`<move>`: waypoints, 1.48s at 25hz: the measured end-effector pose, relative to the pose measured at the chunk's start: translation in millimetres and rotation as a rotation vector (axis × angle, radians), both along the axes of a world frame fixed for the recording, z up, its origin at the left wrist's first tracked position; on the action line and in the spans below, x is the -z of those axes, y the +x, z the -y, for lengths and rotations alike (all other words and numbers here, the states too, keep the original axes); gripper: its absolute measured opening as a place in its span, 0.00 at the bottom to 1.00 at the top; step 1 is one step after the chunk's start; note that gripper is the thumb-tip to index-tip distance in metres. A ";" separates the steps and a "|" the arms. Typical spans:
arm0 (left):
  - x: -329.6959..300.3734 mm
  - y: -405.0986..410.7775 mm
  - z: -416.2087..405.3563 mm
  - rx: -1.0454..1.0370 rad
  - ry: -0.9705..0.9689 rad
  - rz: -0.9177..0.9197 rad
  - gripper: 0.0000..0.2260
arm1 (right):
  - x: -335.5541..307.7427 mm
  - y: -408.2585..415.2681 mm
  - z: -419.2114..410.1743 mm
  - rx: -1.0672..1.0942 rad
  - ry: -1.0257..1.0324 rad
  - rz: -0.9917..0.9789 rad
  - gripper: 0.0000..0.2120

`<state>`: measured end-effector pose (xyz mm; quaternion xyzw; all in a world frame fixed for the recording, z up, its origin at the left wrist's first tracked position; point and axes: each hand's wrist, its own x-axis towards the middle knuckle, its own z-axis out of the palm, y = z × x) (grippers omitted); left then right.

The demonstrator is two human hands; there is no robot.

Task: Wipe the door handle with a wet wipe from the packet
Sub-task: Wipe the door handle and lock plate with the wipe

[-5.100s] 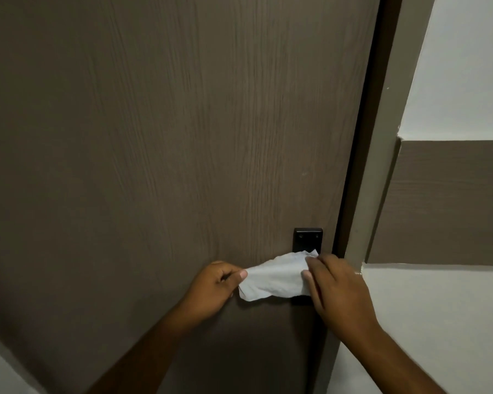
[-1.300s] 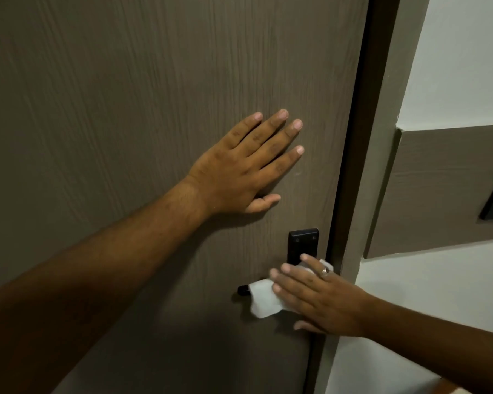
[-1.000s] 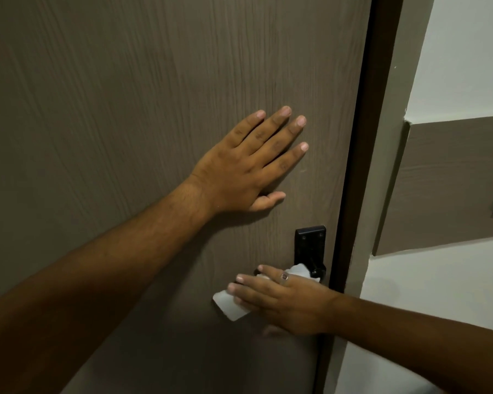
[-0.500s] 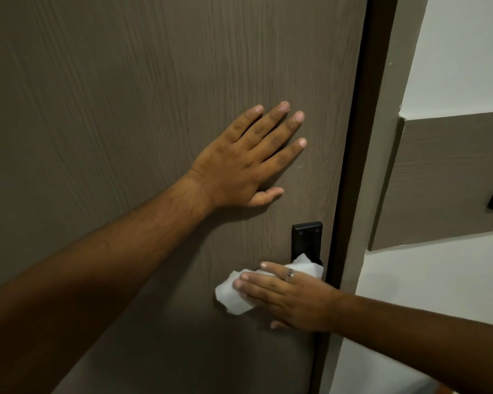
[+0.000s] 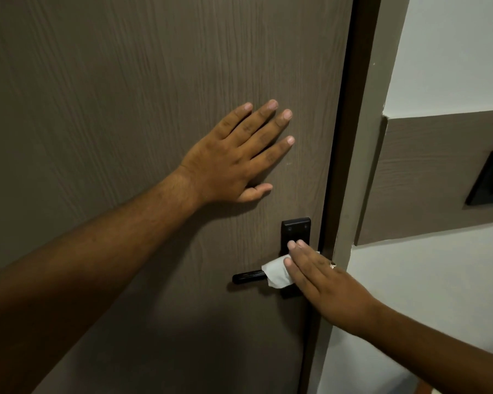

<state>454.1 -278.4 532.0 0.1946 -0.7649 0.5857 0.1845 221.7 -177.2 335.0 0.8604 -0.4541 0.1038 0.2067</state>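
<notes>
A black lever door handle (image 5: 248, 276) on a black backplate (image 5: 295, 229) is fixed near the right edge of a brown wood-grain door (image 5: 125, 95). A white wet wipe (image 5: 276, 271) is draped over the handle close to the backplate, leaving the lever's left end bare. My right hand (image 5: 330, 291) lies on the wipe with its fingers straight, pressing it against the handle and plate. Above the handle, my left hand (image 5: 234, 160) rests flat on the door, fingers spread, holding nothing. The wet wipe packet is not in view.
The dark door frame (image 5: 350, 137) runs down right of the door. Beyond it is a white wall (image 5: 450, 52) with a brown panel band (image 5: 427, 177) carrying a black switch plate (image 5: 490, 177).
My right hand has slid the wipe rightwards along the lever towards the backplate, uncovering the handle's left end. My left hand stays flat on the door.
</notes>
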 end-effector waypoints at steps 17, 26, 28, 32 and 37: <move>2.4 -0.5 0.2 0.008 0.001 -0.007 0.34 | -41.7 124.9 -37.9 0.607 0.742 2.375 0.22; 1.4 0.3 -0.5 0.031 -0.017 -0.010 0.34 | -32.6 134.8 -47.3 0.199 1.303 2.321 0.17; 3.2 0.7 -0.1 0.022 -0.014 -0.010 0.34 | -30.2 118.0 -59.1 0.245 1.178 2.293 0.17; 2.3 0.4 -0.1 0.013 -0.011 -0.005 0.35 | -15.7 89.8 -59.9 0.644 0.514 1.873 0.09; 3.9 -0.1 -0.5 0.007 -0.018 -0.010 0.35 | -18.9 123.1 -37.8 0.604 0.607 1.448 0.25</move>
